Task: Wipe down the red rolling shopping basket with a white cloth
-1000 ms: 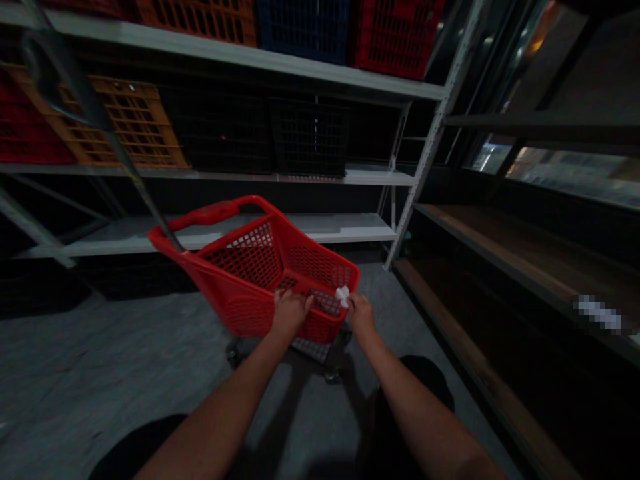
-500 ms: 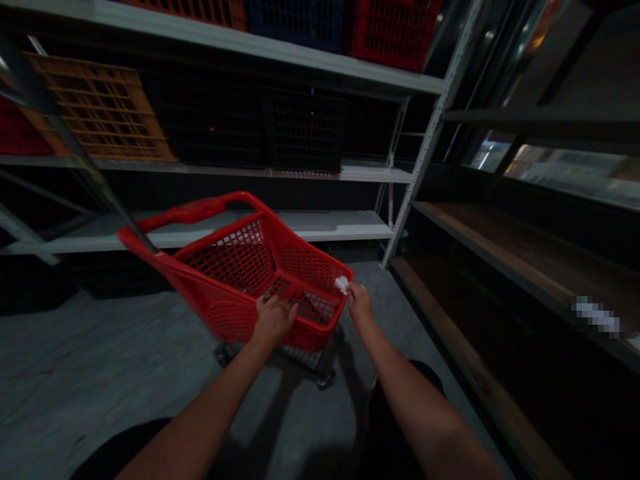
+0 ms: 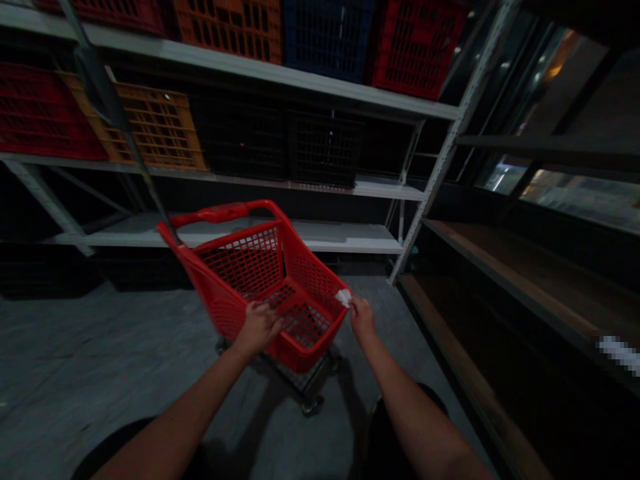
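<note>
A red plastic shopping cart (image 3: 300, 353) with lattice sides stands on castors in front of me, its handle at the far left. My left hand (image 3: 259, 327) is closed over the near side rim, fingers reaching inside the basket. At the basket's right corner, my right hand (image 3: 362, 316) pinches a crumpled white tissue or cloth (image 3: 344, 297), which lies against the rim. Which of the two it is, I cannot tell. The basket's slotted floor shows nothing lying on it. A grey pole (image 3: 143, 167) rises from the handle end of the cart.
Behind the cart, a white metal rack (image 3: 350, 243) carries red, orange, blue and black crates, including a yellow-orange crate (image 3: 155, 127). Wooden shelving (image 3: 500, 280) runs close along my right. Dark crates (image 3: 140, 270) sit under the rack at left. Grey concrete floor (image 3: 150, 360) lies around the castors.
The cart has swivelled a little, its near end swinging toward me. My left hand has shifted left with the rim. My right hand stays on the white piece. The view has tilted slightly upward and left.
</note>
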A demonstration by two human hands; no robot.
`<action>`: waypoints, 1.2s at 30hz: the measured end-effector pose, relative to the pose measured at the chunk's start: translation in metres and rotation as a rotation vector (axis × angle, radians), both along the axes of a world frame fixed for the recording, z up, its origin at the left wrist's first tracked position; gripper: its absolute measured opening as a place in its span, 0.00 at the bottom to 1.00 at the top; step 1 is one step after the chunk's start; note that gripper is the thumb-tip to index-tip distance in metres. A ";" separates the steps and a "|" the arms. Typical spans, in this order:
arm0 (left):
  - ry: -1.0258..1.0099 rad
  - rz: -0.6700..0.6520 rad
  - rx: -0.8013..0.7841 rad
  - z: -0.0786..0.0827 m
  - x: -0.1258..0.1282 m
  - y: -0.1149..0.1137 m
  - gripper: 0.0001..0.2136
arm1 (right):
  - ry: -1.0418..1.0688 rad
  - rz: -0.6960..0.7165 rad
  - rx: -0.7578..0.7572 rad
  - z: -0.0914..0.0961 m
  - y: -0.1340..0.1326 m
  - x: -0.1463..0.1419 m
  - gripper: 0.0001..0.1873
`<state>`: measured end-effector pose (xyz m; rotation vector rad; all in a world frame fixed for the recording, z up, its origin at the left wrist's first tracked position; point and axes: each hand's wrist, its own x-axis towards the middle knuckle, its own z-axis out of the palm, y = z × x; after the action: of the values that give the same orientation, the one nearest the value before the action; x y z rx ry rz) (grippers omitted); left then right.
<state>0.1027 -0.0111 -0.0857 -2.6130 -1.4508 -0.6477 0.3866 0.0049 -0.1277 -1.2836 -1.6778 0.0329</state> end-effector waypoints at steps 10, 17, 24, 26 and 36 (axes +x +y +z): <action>0.113 0.003 -0.033 0.006 -0.031 -0.001 0.16 | 0.068 0.250 0.002 -0.030 -0.066 -0.076 0.12; 0.182 0.209 0.014 0.020 -0.013 -0.010 0.14 | 0.298 -0.188 -0.009 -0.002 -0.010 -0.020 0.11; 0.189 0.268 -0.239 0.005 0.095 -0.048 0.23 | 0.226 -0.222 -0.028 -0.008 -0.004 -0.030 0.08; 0.198 0.249 -0.276 -0.003 0.110 -0.051 0.23 | 0.178 -0.206 -0.016 -0.011 -0.004 -0.032 0.08; 0.219 0.209 -0.341 -0.002 0.098 -0.064 0.22 | 0.116 -0.110 -0.088 0.009 0.044 -0.001 0.08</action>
<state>0.2006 -0.0754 -0.0875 -2.6026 -1.8626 -0.0929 0.3859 0.0492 -0.1185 -1.4109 -1.5196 0.1144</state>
